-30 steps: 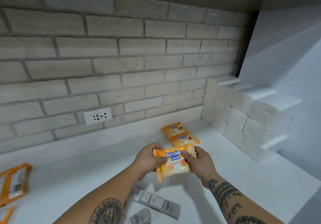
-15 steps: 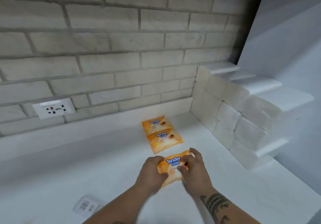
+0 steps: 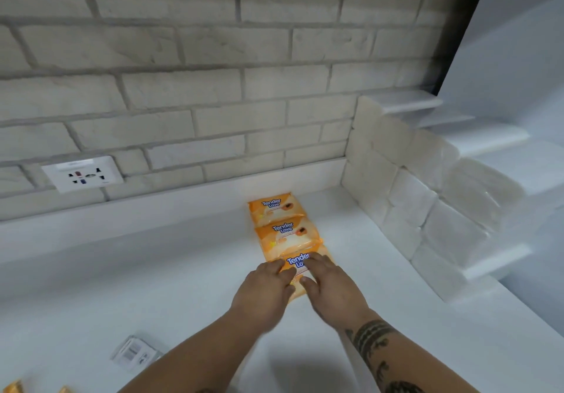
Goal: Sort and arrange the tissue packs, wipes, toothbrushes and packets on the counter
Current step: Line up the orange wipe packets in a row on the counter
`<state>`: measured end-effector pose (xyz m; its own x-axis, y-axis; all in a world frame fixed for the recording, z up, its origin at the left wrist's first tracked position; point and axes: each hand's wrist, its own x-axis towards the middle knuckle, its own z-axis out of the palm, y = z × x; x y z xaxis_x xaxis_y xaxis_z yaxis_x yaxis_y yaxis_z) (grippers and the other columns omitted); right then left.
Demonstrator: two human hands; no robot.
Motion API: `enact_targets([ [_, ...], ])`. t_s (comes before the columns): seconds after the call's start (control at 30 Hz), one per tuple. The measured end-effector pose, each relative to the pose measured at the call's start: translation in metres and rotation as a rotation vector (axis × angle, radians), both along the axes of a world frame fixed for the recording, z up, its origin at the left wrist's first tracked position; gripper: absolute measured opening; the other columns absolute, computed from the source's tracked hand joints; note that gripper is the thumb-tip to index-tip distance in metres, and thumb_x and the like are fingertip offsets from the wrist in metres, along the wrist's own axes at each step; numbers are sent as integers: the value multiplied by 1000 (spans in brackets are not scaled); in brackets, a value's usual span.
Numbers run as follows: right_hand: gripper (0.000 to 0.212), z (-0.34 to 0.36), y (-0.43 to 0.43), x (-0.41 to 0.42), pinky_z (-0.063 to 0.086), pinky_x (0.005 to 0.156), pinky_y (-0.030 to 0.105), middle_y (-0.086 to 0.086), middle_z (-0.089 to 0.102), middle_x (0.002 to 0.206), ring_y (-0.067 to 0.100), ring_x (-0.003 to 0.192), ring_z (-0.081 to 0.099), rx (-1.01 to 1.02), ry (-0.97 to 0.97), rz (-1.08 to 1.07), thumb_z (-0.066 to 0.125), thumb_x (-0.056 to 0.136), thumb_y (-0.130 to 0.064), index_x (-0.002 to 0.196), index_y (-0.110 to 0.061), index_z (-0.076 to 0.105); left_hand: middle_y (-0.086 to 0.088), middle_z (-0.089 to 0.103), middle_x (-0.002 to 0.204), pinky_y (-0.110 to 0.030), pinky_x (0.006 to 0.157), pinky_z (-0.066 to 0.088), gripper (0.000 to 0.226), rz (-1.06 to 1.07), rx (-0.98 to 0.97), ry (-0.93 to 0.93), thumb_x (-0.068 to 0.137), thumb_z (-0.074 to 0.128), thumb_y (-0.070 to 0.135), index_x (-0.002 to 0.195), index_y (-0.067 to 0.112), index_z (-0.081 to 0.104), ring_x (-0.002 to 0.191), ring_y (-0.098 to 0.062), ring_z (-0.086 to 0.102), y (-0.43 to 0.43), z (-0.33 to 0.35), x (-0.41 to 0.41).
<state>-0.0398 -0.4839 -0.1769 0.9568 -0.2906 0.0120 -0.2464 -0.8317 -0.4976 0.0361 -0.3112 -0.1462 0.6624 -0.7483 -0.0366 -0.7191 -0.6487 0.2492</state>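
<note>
Three orange plastic wipes packs printed "Tender Love" lie flat in one row on the white counter (image 3: 152,286), the row running from the grey brick wall (image 3: 213,87) towards the person. The nearest wipes pack (image 3: 298,262) sits under both hands: the left hand (image 3: 265,295) has its fingers laid on the pack's left edge, and the right hand (image 3: 332,289) spreads nearly straight fingers (image 3: 317,260) across its right half with the thumb at the near side. Neither hand is clenched; both rest on top of the pack. Its far edge touches the middle wipes pack (image 3: 287,234), which in turn meets the far wipes pack (image 3: 273,208) by the wall. Each pack's long axis runs left to right, roughly along the wall, with the lettering upright to the person. Just right of the row stands a stepped stack of white tissue packs (image 3: 412,197), too many to count surely. One small clear packet (image 3: 135,353) lies at lower left, two orange corners (image 3: 13,388) show at the bottom edge, and one white wall socket (image 3: 82,174) is set in the bricks.
</note>
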Motion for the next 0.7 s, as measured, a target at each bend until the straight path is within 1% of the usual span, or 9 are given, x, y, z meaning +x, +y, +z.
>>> enact_targets([
  [0.03,60,0,-1,2,43,110,36,-11,43,155,15,131,51,4,11,2,35,94,-58,147,-31,47,0,40,157,-37,108,40,46,9,0,15,105,39,43,148,30,45,137,-25,43,-1,1,0],
  [0.1,51,-1,-2,5,42,111,35,-11,42,155,15,132,50,4,16,1,46,99,-48,147,-31,47,-1,37,159,-37,109,39,52,23,6,52,102,44,50,150,30,43,138,-26,43,-3,3,1],
  [0.17,47,-3,-2,7,41,111,35,-11,42,156,16,131,51,-5,5,-7,49,101,-43,147,-31,48,-2,35,160,-37,109,40,55,27,18,65,100,47,51,150,29,41,139,-26,42,-4,2,1],
  [0.23,46,-3,-2,8,42,110,36,-9,42,156,18,130,52,-17,6,-8,49,101,-42,146,-31,48,-2,34,160,-37,109,40,55,29,23,74,100,48,50,150,29,41,140,-25,41,-6,2,2],
  [0.43,44,6,1,8,38,111,37,-7,40,158,18,137,45,-48,42,-6,48,104,-37,146,-25,49,0,34,161,-39,107,43,55,35,20,90,101,49,49,151,29,40,141,-24,41,-9,2,3],
  [0.5,45,8,1,8,35,113,39,-8,38,159,18,141,42,-60,69,-4,46,104,-38,148,-26,47,-1,30,163,-41,111,41,55,37,19,88,103,45,48,154,27,37,145,-24,36,-9,2,2],
  [0.6,46,11,3,7,34,115,43,-9,37,160,17,145,38,-86,95,-20,44,105,-41,149,-28,45,-4,22,167,-45,116,36,57,16,67,87,105,40,47,157,26,31,150,-28,27,-3,4,0],
  [0.63,46,12,4,7,35,114,44,-10,37,160,17,144,39,-107,100,-25,44,104,-42,149,-29,45,-5,23,167,-45,115,37,56,5,85,77,105,39,48,156,26,31,149,-29,30,2,5,1],
  [0.7,45,15,5,8,38,110,44,-12,42,156,17,139,43,-164,110,-35,43,103,-43,146,-30,47,-4,37,159,-44,107,41,51,-3,90,42,104,38,47,150,26,38,138,-31,42,17,7,4],
])
